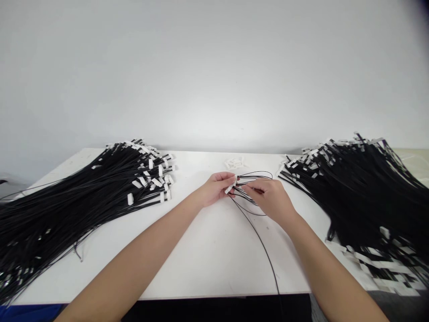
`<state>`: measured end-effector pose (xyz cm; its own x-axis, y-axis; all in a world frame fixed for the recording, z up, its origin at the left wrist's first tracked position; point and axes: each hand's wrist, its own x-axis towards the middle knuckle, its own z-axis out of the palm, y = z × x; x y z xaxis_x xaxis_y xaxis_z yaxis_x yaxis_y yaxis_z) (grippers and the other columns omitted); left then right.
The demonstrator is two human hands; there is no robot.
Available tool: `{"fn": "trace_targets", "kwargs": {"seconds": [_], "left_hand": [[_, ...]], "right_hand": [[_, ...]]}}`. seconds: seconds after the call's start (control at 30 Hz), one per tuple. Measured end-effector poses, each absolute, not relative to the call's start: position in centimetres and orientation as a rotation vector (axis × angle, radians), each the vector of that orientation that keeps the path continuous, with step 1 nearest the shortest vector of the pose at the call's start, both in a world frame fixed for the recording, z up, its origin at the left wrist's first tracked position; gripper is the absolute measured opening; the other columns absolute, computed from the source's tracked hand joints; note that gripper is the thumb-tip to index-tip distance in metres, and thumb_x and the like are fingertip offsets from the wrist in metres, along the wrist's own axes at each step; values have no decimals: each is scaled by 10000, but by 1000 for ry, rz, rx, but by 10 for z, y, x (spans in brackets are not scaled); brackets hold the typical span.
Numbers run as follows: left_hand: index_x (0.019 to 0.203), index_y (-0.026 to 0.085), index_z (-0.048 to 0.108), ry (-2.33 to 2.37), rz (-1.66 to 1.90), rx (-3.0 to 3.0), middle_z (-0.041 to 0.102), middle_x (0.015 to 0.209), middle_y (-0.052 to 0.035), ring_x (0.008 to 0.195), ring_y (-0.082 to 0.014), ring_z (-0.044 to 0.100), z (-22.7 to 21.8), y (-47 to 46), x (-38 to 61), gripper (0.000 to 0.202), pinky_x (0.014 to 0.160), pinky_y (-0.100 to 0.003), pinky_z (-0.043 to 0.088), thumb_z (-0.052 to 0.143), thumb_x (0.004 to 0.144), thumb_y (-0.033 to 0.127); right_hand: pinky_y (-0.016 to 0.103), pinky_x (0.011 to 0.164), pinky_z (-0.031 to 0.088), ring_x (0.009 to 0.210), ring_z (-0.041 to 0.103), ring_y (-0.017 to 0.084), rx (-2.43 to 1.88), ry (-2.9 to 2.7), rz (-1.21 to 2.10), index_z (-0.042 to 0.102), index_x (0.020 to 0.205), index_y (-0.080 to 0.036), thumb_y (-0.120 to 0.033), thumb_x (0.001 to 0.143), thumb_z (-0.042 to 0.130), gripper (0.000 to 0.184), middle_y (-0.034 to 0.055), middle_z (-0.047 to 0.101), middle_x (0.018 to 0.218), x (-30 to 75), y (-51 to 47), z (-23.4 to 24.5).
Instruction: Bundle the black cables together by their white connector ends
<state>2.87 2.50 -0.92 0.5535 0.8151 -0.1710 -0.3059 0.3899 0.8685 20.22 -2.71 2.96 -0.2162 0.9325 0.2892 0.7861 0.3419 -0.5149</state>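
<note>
Between the fingers of my left hand [218,188] is a white plastic connector [231,185], held above the middle of the table. Thin black wires [254,174] run from it to the right and curve in loops; one long wire [264,246] trails down past the table's front edge. My right hand [270,195] is closed in a pinch on a black wire just right of the connector. Its fingertips are close to the connector's wire side; whether the wire end sits inside a slot is too small to tell.
A large bundle of black wires [83,192] with white connectors covers the table's left side. Another bundle [368,192] with white connectors at both ends lies on the right. A small pile of loose white connectors [234,162] rests behind my hands on the white table [201,250].
</note>
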Motion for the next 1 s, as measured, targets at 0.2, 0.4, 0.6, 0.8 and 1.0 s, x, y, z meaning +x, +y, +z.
{"fn": "trace_targets", "kwargs": {"seconds": [0.2, 0.4, 0.6, 0.8, 1.0], "left_hand": [[867, 123, 593, 646, 796, 880, 576, 782, -49, 560, -74, 516, -9, 25, 30, 258, 590, -280, 467, 651, 696, 307], [876, 113, 590, 653, 829, 819, 565, 783, -52, 549, -68, 506, -10, 28, 31, 252, 592, -274, 473, 633, 714, 301], [863, 107, 597, 624, 843, 818, 568, 792, -53, 565, -67, 515, -10, 27, 30, 242, 590, -247, 471, 634, 714, 294], [872, 113, 609, 684, 844, 798, 582, 799, -60, 541, -64, 516, -9, 28, 31, 247, 562, -243, 476, 644, 704, 291], [865, 109, 605, 692, 840, 796, 574, 789, -59, 532, -64, 514, -9, 27, 31, 242, 545, -236, 468, 645, 703, 284]], "right_hand": [[224, 507, 293, 549, 434, 105, -1523, -2061, 131, 621, 673, -215, -355, 827, 475, 254, 5, 549, 627, 202, -28, 28], [245, 632, 362, 730, 477, 144, -1220, -2005, -262, 658, 814, -237, -251, 799, 531, 128, 41, 596, 793, 206, -29, 28], [207, 522, 315, 555, 462, 87, -1068, -2361, 200, 615, 840, -224, -238, 814, 487, 131, -4, 584, 661, 204, -39, 35], [226, 519, 302, 554, 492, 107, -1264, -2570, 326, 641, 711, -231, -212, 776, 498, 158, -12, 593, 602, 203, -39, 34], [225, 619, 398, 741, 562, 110, -1135, -2533, 633, 655, 880, -275, -31, 732, 403, 381, -33, 650, 846, 205, -38, 31]]}}
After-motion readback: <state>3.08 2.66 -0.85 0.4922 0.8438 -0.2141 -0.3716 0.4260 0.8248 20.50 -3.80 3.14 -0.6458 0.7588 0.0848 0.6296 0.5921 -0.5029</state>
